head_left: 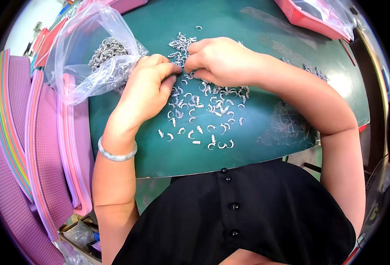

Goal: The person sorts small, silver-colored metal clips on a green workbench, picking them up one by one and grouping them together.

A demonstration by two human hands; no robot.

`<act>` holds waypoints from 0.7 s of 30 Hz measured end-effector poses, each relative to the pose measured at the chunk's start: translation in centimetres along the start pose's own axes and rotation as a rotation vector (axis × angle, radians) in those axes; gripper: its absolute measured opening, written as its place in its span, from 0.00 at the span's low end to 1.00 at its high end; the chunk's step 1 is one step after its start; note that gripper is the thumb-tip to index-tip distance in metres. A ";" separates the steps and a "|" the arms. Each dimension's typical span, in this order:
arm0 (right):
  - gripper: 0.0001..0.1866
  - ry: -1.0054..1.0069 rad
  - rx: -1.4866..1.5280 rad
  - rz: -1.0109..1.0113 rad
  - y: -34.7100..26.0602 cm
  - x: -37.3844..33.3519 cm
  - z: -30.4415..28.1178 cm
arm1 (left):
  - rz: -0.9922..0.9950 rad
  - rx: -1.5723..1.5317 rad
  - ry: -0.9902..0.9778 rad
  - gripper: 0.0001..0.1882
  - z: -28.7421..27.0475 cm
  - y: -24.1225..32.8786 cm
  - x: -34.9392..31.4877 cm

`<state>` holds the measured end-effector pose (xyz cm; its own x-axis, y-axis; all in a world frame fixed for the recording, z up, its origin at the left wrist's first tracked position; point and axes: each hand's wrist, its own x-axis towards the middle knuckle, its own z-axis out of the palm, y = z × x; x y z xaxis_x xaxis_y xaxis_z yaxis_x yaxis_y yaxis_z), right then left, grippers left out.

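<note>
My left hand (148,86), with a pale bangle (117,155) on its wrist, is closed, thumb and forefinger drawn near each other at the pile's edge. Facing it, my right hand (223,62) is also closed, its fingers curled down among the pieces. Whatever sits between the fingertips of either hand is too small to make out. Small silvery C-shaped pieces (221,106) lie scattered below the hands, and a denser heap of them (181,44) is just beyond. Beside my left hand, a clear plastic bag (91,86) holds many more silvery pieces (108,53).
The green tabletop (159,157) curves along my front. Purple baskets (49,145) with coloured rims are stacked at the left. A pink basket (312,22) with clear plastic in it stands at the far right. More small pieces (314,71) lie beyond my right forearm.
</note>
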<state>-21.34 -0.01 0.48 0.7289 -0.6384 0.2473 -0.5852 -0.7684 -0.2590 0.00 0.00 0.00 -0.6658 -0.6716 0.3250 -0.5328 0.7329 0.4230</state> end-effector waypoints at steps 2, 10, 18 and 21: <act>0.06 -0.011 0.012 0.000 0.1 0.1 0.4 | -0.007 -0.009 0.013 0.10 0.2 0.1 0.0; 0.04 -0.046 0.135 0.107 0.2 0.6 -0.2 | 0.003 -0.007 0.010 0.09 -0.3 -0.7 0.0; 0.07 -0.016 0.187 0.131 0.5 0.4 0.1 | 0.004 -0.020 0.017 0.09 -0.3 -0.6 -0.1; 0.06 0.002 0.220 0.163 0.4 0.3 0.3 | 0.007 -0.027 0.018 0.08 -0.3 -0.6 0.0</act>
<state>-21.24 -0.48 0.21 0.6307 -0.7530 0.1876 -0.6030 -0.6276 -0.4925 0.44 -0.46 0.02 -0.6602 -0.6684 0.3427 -0.5139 0.7347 0.4429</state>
